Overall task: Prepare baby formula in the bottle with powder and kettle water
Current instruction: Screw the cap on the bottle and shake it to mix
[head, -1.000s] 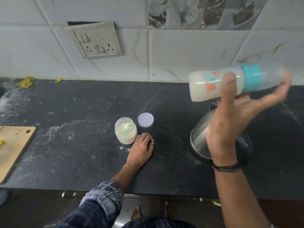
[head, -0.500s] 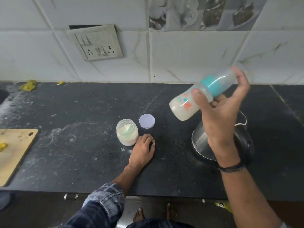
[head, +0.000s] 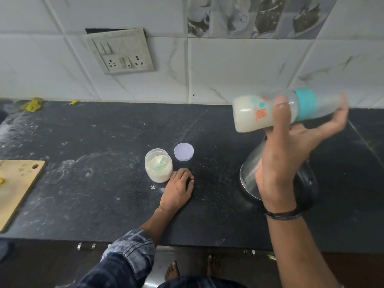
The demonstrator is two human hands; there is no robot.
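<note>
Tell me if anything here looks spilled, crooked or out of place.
Yes. The switch plate hangs crooked, with a dark gap above it. White powder is smeared across the counter, with specks beside the open powder jar.

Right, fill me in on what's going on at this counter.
The right hand grips a baby bottle of milky formula, tipped on its side above the kettle, blurred as if mid-shake. The left hand rests on the counter beside the open powder jar, whose lid lies just behind it.
</note>
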